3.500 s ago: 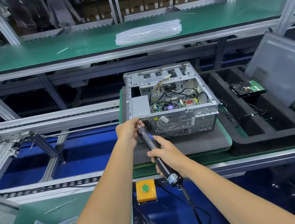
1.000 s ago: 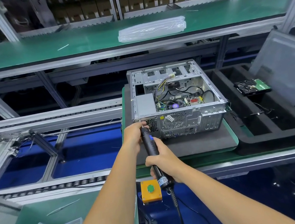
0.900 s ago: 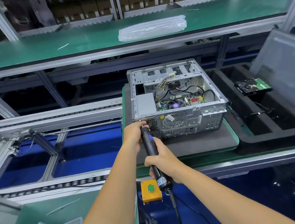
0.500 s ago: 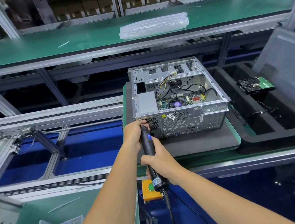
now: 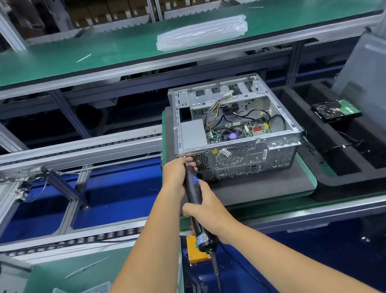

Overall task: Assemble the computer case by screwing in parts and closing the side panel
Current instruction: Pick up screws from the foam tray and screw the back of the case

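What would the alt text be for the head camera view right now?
A person's right hand grips an electric screwdriver while the left hand holds its tip at the rear left corner of an open computer case on a conveyor pallet. A hard drive lies in a foam tray to the right.

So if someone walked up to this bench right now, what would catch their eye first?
The open computer case lying mid-bench on a dark mat, wires and motherboard exposed. The right hand grips a black electric screwdriver aimed at the case's near left corner, where the left hand holds its tip.
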